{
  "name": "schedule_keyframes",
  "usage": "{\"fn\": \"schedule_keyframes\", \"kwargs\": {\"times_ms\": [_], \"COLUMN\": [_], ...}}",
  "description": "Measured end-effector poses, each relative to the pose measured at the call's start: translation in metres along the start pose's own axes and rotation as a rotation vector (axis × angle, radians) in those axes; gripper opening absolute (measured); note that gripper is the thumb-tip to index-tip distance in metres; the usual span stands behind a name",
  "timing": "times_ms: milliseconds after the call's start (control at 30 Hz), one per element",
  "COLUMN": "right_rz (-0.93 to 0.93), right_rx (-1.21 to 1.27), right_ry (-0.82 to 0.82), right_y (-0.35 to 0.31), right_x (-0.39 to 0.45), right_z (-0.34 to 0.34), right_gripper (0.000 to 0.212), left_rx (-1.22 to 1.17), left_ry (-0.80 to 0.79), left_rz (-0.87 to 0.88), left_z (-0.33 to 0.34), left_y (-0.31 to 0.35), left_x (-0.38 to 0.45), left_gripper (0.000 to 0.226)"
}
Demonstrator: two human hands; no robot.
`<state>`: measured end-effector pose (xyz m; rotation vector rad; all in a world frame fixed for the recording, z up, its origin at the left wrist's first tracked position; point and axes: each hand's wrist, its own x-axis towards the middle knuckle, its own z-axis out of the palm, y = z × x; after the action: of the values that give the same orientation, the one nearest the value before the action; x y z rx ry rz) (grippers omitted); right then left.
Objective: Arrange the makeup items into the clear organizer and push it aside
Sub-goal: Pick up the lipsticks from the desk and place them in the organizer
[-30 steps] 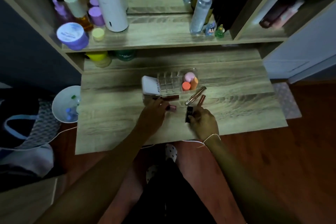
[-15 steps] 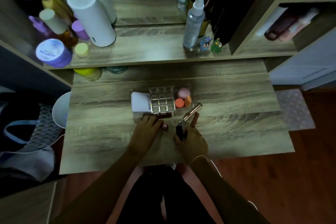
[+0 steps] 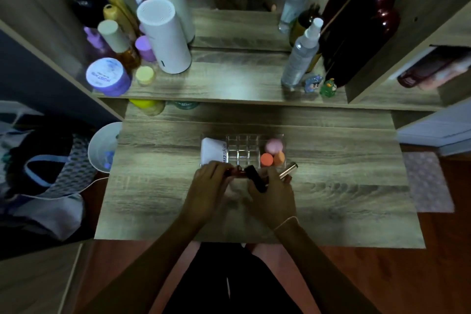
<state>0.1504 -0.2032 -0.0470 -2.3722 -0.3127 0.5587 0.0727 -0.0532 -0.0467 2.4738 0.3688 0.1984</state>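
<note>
The clear organizer (image 3: 243, 150) sits mid-desk with a white tube (image 3: 212, 154) in its left end and pink and orange sponges (image 3: 273, 154) in its right end; the grid cells between look bare. My left hand (image 3: 210, 186) grips a reddish lipstick (image 3: 235, 171) just in front of the organizer. My right hand (image 3: 272, 195) holds a black lipstick tube (image 3: 256, 178), tilted up toward the organizer. A rose-gold tube (image 3: 288, 170) lies at the organizer's front right corner, partly under my right fingers.
The wooden desk (image 3: 344, 186) has an upper shelf (image 3: 229, 81) with a white cylinder (image 3: 164, 38), purple jar (image 3: 107, 76), several bottles, a spray bottle (image 3: 300, 56) and small figurines. A white bowl (image 3: 104, 148) sits off the desk's left edge.
Both hands lifted toward the organizer's front edge, carrying the reddish lipstick and the black tube off the desk. The camera leaned closer and lower over the desk.
</note>
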Motion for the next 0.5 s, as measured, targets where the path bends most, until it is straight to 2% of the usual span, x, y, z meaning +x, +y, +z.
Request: {"fn": "schedule_keyframes", "kwargs": {"times_ms": [167, 300, 500], "right_rz": [-0.119, -0.111, -0.149], "right_rx": [0.070, 0.093, -0.018], "right_ry": [0.138, 0.199, 0.117], "right_y": [-0.037, -0.050, -0.053], "right_x": [0.034, 0.056, 0.079], "right_z": [0.005, 0.011, 0.018], "right_gripper": [0.013, 0.021, 0.026], "left_rx": [-0.182, -0.227, -0.206], "left_ry": [0.169, 0.251, 0.256], "left_rz": [-0.076, -0.125, -0.177], "left_z": [-0.026, -0.037, -0.037], "left_y": [0.001, -0.010, -0.026], "left_x": [0.023, 0.029, 0.026], "left_gripper": [0.021, 0.026, 0.029]}}
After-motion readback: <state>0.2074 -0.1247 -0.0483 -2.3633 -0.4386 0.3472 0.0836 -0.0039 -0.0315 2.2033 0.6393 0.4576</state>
